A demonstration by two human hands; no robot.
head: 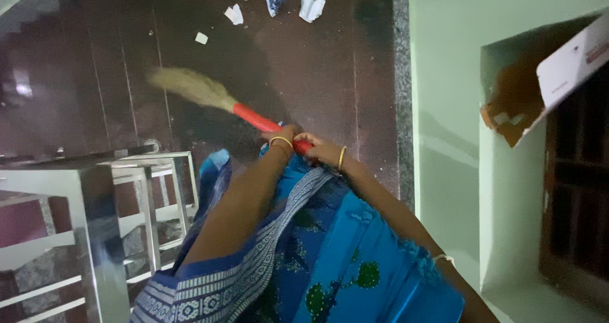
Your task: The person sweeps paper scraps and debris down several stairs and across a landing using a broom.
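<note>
Both hands are closed around the red handle [257,118] of a broom [209,98]. The left hand [287,134] has its grip wrapped on the handle a little further along toward the bristles, with a gold bangle [281,141] at the wrist. The right hand [320,149] grips the handle's near end just behind the left one, almost touching it, and wears a gold bangle [342,157] too. Both forearms come up from a blue patterned garment [330,253] that fills the lower middle of the view.

From the hands the handle slants up and to the left, ending in a pale straw brush head [187,85], blurred, low over the dark reddish-brown floor [317,75]. Beyond the brush, near the floor's far edge, lie several scraps of white and bluish paper [311,8], with a smaller white bit [201,38] closer to the brush and tiny specks scattered about.

At the floor's left side stands a metal railing [149,202], with stairs going down past it. Along the floor's right edge runs a grey speckled stone border [401,94], then a pale green wall [444,107] with a recess holding a torn cardboard box [558,75].
</note>
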